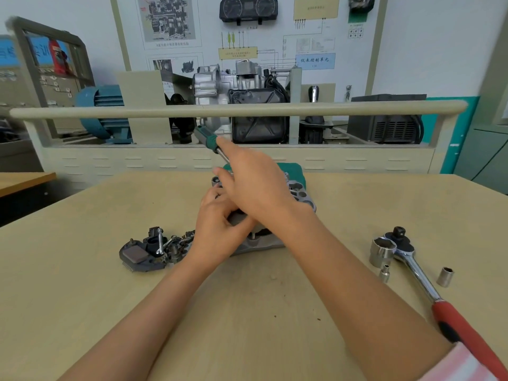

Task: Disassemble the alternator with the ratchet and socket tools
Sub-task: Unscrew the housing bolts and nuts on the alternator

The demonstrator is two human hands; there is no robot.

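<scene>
The grey alternator housing [298,193] lies at the middle of the table, largely hidden by my hands. My left hand [220,224] grips its near side with curled fingers. My right hand [255,182] crosses over it and holds a small ratchet with a green handle [209,138], the handle pointing up and away to the left. Where the tool's head meets the alternator is hidden under my fingers. A large ratchet with a red handle [428,287] lies on the table to the right, with a big socket [382,251] beside its head.
Removed parts, a dark rectifier and regulator assembly [148,251], lie left of the alternator. Two small sockets [384,273] [445,276] stand near the large ratchet. A green case [294,171] sits behind the alternator. A training bench with a rail [247,110] and engine parts stands beyond the table.
</scene>
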